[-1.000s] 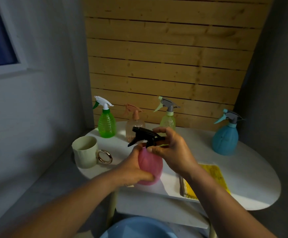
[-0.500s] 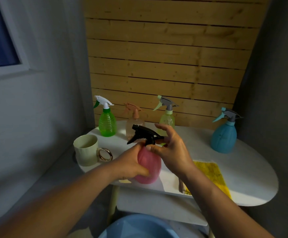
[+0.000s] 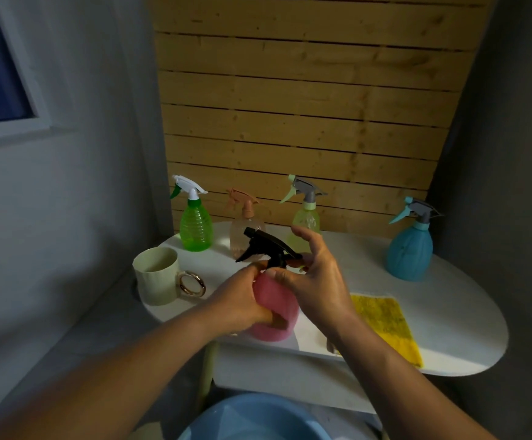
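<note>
L hand (image 3: 242,300): fingers wrapped round body of pink bottle (image 3: 275,300), full grip. R hand (image 3: 318,284): thumb & curled fingers pinch neck of black sprayer (image 3: 268,249) atop the bottle; index finger lifted free above it. Bottle: approx. upright, nozzle pointing left, at near edge of white counter (image 3: 448,300); base on or just above it, can't tell which. Left of hands, on counter: cream mug (image 3: 157,277) w/ gold ring handle. Right of hands: yellow cloth (image 3: 385,322), flat, reaching near edge. Back row, l. to r.: green bottle (image 3: 195,230) w/ white sprayer; peach bottle (image 3: 247,231); lime bottle (image 3: 306,220) w/ grey sprayer, partly behind R hand; blue bottle (image 3: 410,252), well apart at far right. Behind: wood slat wall (image 3: 306,122). Below counter, nearest camera: blue basin (image 3: 255,417).
</note>
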{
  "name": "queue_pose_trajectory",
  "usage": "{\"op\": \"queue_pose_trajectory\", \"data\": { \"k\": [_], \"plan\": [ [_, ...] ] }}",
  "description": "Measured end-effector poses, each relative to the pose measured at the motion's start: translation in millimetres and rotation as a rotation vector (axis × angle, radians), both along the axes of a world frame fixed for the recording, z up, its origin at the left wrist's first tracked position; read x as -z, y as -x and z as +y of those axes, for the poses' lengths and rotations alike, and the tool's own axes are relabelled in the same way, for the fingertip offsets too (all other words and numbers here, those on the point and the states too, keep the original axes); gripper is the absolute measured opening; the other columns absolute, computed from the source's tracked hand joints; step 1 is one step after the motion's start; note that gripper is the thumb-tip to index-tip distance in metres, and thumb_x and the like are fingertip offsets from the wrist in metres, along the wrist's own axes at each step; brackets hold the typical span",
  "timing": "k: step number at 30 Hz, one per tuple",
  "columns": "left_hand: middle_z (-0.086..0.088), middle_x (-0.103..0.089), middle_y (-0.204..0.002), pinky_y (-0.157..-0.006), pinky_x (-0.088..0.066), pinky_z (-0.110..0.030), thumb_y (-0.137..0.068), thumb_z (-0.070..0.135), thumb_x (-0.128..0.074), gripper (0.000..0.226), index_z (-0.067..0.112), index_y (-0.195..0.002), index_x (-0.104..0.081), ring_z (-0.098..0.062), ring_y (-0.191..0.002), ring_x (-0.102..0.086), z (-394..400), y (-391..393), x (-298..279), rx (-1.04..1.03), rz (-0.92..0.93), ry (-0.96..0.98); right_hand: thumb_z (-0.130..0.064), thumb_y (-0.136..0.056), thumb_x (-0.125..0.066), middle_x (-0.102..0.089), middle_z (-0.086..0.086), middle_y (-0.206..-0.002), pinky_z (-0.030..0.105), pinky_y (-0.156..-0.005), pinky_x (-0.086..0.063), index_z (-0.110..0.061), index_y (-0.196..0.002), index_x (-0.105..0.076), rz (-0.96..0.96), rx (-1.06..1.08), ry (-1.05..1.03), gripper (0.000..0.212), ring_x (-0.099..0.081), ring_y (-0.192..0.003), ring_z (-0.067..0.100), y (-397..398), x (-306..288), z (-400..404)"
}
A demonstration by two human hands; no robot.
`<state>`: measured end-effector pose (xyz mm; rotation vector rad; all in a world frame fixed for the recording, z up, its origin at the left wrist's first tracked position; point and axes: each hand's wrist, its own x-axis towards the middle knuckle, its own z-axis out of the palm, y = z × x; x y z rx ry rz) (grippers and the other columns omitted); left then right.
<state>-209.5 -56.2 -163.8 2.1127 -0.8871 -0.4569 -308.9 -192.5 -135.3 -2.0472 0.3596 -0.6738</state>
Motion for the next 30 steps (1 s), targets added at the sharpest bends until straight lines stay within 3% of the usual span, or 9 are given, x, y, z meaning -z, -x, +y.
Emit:
{"op": "queue_pose_trajectory", "data": {
  "k": [2,4,7,11,15,19,22,25,30],
  "plan": [
    [0.009,-0.055,-0.124,-0.098,-0.054,-0.043,-0.044,0.072,-0.09,0.105,0.044,-0.133,-0.042,-0.019,-0.116,-0.059,-6.5,10.1,-0.1,-0.113,-0.175,-0.083,-0.037,-0.075,-0.088,-0.067,-0.008,-0.108,0.043,-0.089,-0.058,-0.053,-0.141,-0.036,0.0,0.027,0.004,0.086,-0.061,-0.106,0.005,0.4,1.3,1.4],
    [-0.002,-0.046,-0.13,-0.103,-0.046,-0.046,-0.053,0.076,-0.084,0.111,0.038,-0.143,-0.03,-0.029,-0.124,-0.051,-13.3,20.2,1.6,-0.164,-0.304,-0.181,-0.039,-0.075,-0.088,-0.067,-0.007,-0.109,0.043,-0.09,-0.057,-0.053,-0.141,-0.035,0.005,0.043,0.008,0.085,-0.061,-0.107,0.007,1.4,1.6,1.2],
    [-0.003,-0.033,-0.145,-0.112,-0.041,-0.048,-0.056,0.065,-0.09,0.124,0.041,-0.152,-0.015,-0.028,-0.137,-0.038,-16.3,13.2,2.8,-0.109,-0.117,-0.174,-0.039,-0.074,-0.089,-0.068,-0.008,-0.11,0.043,-0.088,-0.058,-0.054,-0.139,-0.036,0.011,0.056,0.009,0.085,-0.062,-0.106,0.007,3.4,0.9,-2.0],
    [0.006,-0.059,-0.134,-0.1,-0.056,-0.046,-0.06,0.026,-0.096,0.099,0.039,-0.141,-0.041,-0.018,-0.124,-0.058,-8.4,-3.6,3.7,0.075,0.111,-0.033,-0.036,-0.075,-0.089,-0.066,-0.01,-0.118,0.041,-0.088,-0.058,-0.052,-0.14,-0.038,0.014,0.055,-0.009,0.084,-0.061,-0.106,0.002,6.1,0.3,-2.2],
    [0.015,-0.063,-0.122,-0.097,-0.056,-0.044,-0.043,0.053,-0.097,0.097,0.048,-0.125,-0.045,-0.016,-0.113,-0.063,-17.5,7.2,6.1,-0.092,-0.064,-0.032,-0.034,-0.076,-0.088,-0.07,-0.008,-0.111,0.044,-0.088,-0.058,-0.056,-0.138,-0.034,0.006,0.088,-0.043,0.084,-0.064,-0.107,0.01,4.7,2.6,0.0],
    [0.013,-0.056,-0.127,-0.093,-0.056,-0.038,-0.039,0.069,-0.093,0.112,0.053,-0.132,-0.032,-0.017,-0.113,-0.06,-21.6,13.6,19.9,-0.188,-0.117,0.011,-0.034,-0.079,-0.086,-0.071,-0.009,-0.11,0.042,-0.087,-0.06,-0.054,-0.138,-0.036,0.015,0.103,-0.046,0.079,-0.065,-0.106,0.011,4.0,3.7,-0.6],
    [0.011,-0.047,-0.128,-0.086,-0.057,-0.033,-0.047,0.056,-0.099,0.107,0.051,-0.13,-0.032,-0.016,-0.112,-0.056,-22.0,19.0,34.3,-0.194,0.029,0.087,-0.034,-0.081,-0.084,-0.069,-0.012,-0.114,0.037,-0.089,-0.058,-0.048,-0.14,-0.041,0.006,0.111,-0.069,0.075,-0.064,-0.106,0.007,6.3,7.4,0.0],
    [0.003,-0.059,-0.127,-0.072,-0.065,-0.042,-0.053,0.035,-0.1,0.088,0.049,-0.122,-0.048,-0.025,-0.111,-0.063,-25.6,22.2,48.3,-0.226,0.248,0.28,-0.039,-0.08,-0.084,-0.065,-0.016,-0.116,0.034,-0.089,-0.057,-0.036,-0.138,-0.049,0.051,0.145,-0.068,0.068,-0.063,-0.105,0.007,5.9,18.8,6.2],
    [0.008,-0.062,-0.121,-0.065,-0.063,-0.025,-0.063,0.024,-0.099,0.08,0.045,-0.124,-0.051,-0.02,-0.106,-0.065,-36.8,31.5,39.5,-0.252,0.134,0.302,-0.048,-0.085,-0.075,-0.07,-0.013,-0.116,0.037,-0.086,-0.059,-0.033,-0.125,-0.068,0.046,0.196,-0.105,0.043,-0.065,-0.104,0.008,5.7,21.7,0.8]
  ]
}}
